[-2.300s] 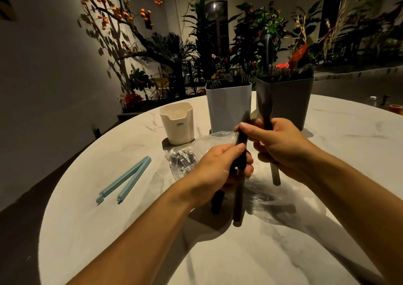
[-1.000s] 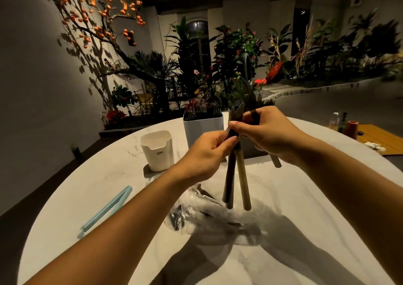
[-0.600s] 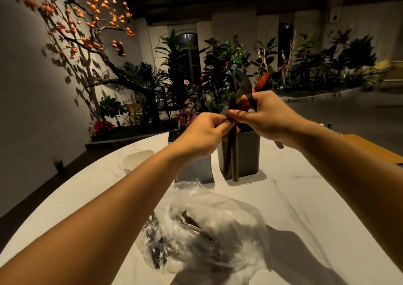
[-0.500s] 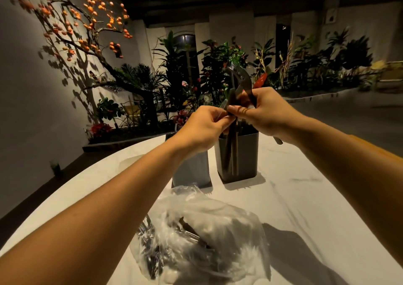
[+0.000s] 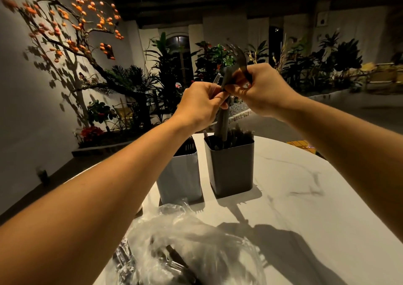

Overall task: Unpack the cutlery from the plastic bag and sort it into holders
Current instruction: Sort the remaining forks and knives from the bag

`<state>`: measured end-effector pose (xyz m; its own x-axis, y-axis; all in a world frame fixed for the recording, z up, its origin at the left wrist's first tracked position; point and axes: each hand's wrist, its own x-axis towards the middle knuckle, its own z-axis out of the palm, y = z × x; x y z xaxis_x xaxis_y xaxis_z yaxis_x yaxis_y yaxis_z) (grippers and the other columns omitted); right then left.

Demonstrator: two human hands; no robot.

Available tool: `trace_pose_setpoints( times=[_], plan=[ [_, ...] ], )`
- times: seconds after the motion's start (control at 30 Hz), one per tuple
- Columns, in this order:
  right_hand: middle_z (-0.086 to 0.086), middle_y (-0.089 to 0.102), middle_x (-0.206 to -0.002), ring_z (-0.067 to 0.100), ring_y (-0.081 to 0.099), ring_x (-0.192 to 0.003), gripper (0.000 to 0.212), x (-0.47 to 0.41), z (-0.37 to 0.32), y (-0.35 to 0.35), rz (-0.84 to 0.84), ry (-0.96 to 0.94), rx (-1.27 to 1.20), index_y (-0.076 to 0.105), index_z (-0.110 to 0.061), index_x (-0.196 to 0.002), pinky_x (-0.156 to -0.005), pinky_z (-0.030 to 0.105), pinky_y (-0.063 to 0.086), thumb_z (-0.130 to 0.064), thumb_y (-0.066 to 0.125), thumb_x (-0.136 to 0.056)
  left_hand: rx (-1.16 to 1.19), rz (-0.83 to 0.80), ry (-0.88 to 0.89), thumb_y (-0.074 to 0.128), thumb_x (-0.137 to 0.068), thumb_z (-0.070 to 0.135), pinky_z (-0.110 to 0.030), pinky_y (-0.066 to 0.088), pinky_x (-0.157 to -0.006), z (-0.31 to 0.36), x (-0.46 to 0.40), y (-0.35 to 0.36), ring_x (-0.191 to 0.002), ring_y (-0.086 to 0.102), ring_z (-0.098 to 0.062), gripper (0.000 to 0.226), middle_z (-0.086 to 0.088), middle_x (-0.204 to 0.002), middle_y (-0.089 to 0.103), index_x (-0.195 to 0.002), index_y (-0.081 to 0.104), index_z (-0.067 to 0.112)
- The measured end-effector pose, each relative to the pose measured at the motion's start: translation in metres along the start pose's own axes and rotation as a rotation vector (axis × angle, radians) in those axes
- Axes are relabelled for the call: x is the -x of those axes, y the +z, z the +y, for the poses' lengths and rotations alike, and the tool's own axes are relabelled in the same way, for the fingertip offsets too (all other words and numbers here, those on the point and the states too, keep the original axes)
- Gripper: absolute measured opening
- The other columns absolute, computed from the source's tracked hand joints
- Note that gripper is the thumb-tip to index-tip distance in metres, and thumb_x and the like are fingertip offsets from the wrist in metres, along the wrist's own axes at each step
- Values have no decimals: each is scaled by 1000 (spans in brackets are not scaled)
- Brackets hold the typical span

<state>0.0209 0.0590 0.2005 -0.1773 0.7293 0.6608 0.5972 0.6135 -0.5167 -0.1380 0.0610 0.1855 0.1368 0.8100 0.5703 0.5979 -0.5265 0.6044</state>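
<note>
Hands meet at 12 o'clock above the dark holder (image 5: 232, 169). The left hand (image 5: 199, 105) curls round slim dark handles (image 5: 223, 121) and what looks like a clear sleeve; the right hand (image 5: 260, 90) pinches the same bundle higher up, where a dark fork (image 5: 238, 55) fans out with curved tines. The handles hang straight down, and their lower ends reach the dark holder's mouth among other dark, matte cutlery standing there.

The dark holder is a square, tapered, smooth-sided tub. Just beside it at 9 o'clock stands a pale holder (image 5: 181, 180) of the same shape, with dark fork tines showing at its rim. Both sit on a round white desk (image 5: 316, 208) veined like marble.

At 6 o'clock the plastic bag (image 5: 196, 247) lies crumpled on the desk, clear and glossy, with dark pieces and shiny wrapped ones inside; motion blur hides their shapes. No writing is readable.
</note>
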Motion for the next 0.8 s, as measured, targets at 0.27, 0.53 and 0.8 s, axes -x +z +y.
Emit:
trace_pose_setpoints(
  times=[0.27, 0.53, 0.8],
  plan=[
    [-6, 71, -92, 12, 65, -91, 8, -18, 28, 21, -83, 101, 68, 74, -22, -97, -75, 25, 50, -26, 69, -91, 24, -94, -82, 59, -101, 25, -18, 41, -54, -33, -24, 20, -48, 50, 4, 25, 10, -67, 70, -92, 76, 9],
    [9, 70, -93, 22, 66, -85, 23, -24, 66, 55, -338, 386, 189, 67, -12, -99, -81, 39, 58, -30, 73, -87, -171, -228, -208, 48, -105, 22, -21, 40, -54, -71, -28, 30, -52, 50, -4, 31, -5, -83, 75, -96, 76, 11],
    [1, 42, -68, 14, 38, -58, 47, -25, 41, 48, -236, 472, -314, 62, -11, -89, -53, 27, 31, -46, 34, -105, -4, -161, -245, 38, -109, 20, -17, 37, -43, -66, -19, 8, -46, 52, -2, 33, 1, -68, 67, -104, 69, 8]
  ],
)
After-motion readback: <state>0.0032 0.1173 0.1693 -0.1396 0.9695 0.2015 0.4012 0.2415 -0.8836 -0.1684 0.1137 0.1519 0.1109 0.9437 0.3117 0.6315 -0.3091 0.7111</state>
